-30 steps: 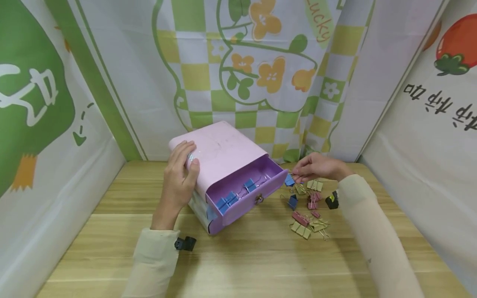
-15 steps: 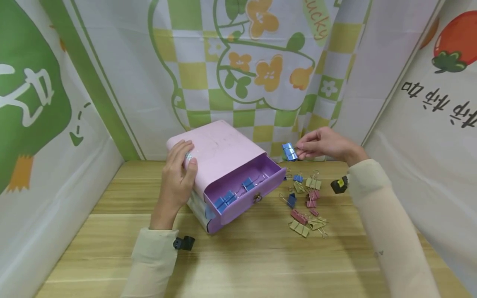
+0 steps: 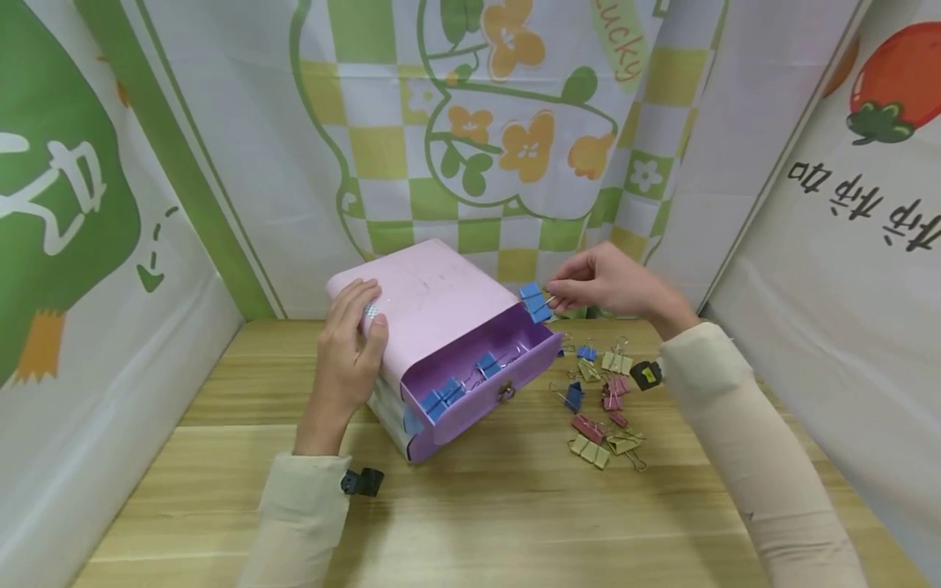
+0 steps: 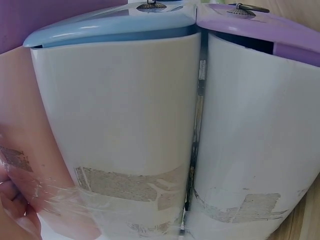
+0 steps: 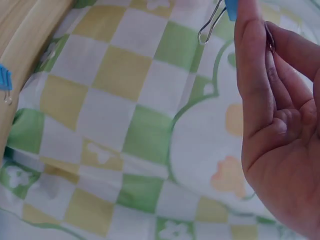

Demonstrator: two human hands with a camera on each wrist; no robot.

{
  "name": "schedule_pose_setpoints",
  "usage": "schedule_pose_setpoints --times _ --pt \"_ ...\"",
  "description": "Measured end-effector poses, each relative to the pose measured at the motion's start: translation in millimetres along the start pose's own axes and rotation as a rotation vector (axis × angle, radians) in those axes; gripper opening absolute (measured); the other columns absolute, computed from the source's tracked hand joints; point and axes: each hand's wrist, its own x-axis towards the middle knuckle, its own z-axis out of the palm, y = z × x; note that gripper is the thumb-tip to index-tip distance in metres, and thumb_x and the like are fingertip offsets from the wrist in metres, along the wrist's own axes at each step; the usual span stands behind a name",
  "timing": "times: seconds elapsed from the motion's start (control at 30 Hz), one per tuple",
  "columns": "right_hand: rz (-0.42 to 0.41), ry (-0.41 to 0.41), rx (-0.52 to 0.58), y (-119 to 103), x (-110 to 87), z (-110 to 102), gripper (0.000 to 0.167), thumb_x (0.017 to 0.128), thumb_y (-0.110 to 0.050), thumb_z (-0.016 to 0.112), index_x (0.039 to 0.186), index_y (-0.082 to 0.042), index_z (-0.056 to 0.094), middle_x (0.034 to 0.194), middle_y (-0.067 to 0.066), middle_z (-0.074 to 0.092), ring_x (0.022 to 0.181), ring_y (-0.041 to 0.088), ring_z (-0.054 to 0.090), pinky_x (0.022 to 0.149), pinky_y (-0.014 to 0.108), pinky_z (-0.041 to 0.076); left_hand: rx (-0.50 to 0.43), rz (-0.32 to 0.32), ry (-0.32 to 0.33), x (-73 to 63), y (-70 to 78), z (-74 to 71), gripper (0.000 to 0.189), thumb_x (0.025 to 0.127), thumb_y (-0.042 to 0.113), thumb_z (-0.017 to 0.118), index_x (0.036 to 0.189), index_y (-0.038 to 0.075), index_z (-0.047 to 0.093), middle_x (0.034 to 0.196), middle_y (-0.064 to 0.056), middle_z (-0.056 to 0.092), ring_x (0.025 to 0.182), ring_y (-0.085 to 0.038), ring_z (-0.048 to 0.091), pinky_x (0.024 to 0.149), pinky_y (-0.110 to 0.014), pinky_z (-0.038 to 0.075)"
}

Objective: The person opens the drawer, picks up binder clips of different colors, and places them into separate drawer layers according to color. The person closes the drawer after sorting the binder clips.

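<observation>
My right hand pinches a blue binder clip by a wire handle, above the far right corner of the pulled-out purple drawer. In the right wrist view only a sliver of that blue clip shows beside my fingers. Inside the drawer lie several blue binder clips, toward its front and left. The drawer belongs to a stack of small cabinets with a pink top. My left hand rests on the left edge of that top, fingers and thumb spread over it.
Right of the drawer, yellow binder clips, red binder clips and dark blue binder clips lie scattered on the wooden table. A patterned curtain hangs close behind. Lower cabinets show a blue drawer front.
My right hand has lifted the blue binder clip from the scattered clips and carried it left to above the drawer corner. My left hand stays on the pink top.
</observation>
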Motion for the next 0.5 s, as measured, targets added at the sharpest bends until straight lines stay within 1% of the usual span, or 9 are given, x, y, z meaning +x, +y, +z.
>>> schedule_pose_setpoints --times 0.1,0.27,0.37,0.5 --pt "-0.033 -0.027 -0.076 -8.7 3.2 8.4 0.023 0.104 -0.012 0.065 0.114 0.005 0.077 0.097 0.016 0.081 0.084 0.021 0.079 0.079 0.031 0.068 -0.002 -0.002 0.001 -1.3 -0.5 0.0 0.050 0.102 0.028 0.050 0.143 0.002 0.062 0.156 -0.013 0.057 0.154 -0.030 0.043 0.132 -0.054 0.031" --pt "-0.057 -0.057 -0.212 -21.8 4.8 18.0 0.018 0.102 -0.014 0.069 0.109 -0.003 0.080 0.093 0.009 0.082 0.081 0.017 0.078 0.076 0.030 0.067 -0.007 0.000 0.001 -1.5 -0.8 0.2 0.050 0.102 0.028 0.050 0.143 0.003 0.062 0.156 -0.013 0.057 0.154 -0.030 0.043 0.132 -0.053 0.031" --pt "-0.080 -0.094 -0.257 -27.9 4.5 22.4 0.016 0.101 -0.014 0.070 0.108 -0.005 0.082 0.091 0.006 0.082 0.079 0.017 0.078 0.075 0.032 0.067 -0.007 0.005 0.001 -1.0 -1.2 0.4 0.050 0.102 0.029 0.050 0.143 0.003 0.062 0.156 -0.012 0.057 0.154 -0.030 0.043 0.132 -0.053 0.032" --pt "-0.103 -0.134 -0.274 -32.8 5.2 27.1 0.016 0.101 -0.014 0.070 0.106 -0.006 0.082 0.087 0.004 0.081 0.077 0.017 0.078 0.072 0.034 0.068 -0.007 0.009 0.004 -0.3 -2.2 0.4 0.050 0.102 0.029 0.050 0.142 0.002 0.062 0.155 -0.012 0.058 0.154 -0.029 0.043 0.132 -0.053 0.032"
